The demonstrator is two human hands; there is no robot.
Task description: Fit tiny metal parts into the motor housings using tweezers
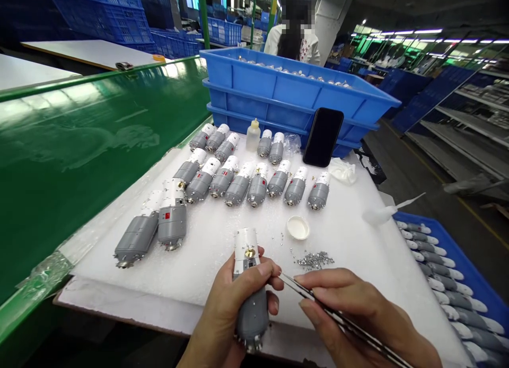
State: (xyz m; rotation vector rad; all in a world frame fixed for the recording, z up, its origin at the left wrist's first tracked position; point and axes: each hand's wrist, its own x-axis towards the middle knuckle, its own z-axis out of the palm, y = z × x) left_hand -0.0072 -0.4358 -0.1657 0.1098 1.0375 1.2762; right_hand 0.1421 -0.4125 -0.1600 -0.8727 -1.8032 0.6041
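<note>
Over white foam (210,246), left fingers (252,279) clasp and partly hide a grey-white model (253,316); right fingers (338,278) pinch tweezers (305,292).

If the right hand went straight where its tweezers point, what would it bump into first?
Probably the left hand: the tweezers in the right hand end close beside its fingertips. Whether they touch is hard to tell from one view.

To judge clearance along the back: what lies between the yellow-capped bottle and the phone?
The head view shows two grey-and-white models and, nearer the phone, crumpled clear plastic between it and the bottle.
</note>
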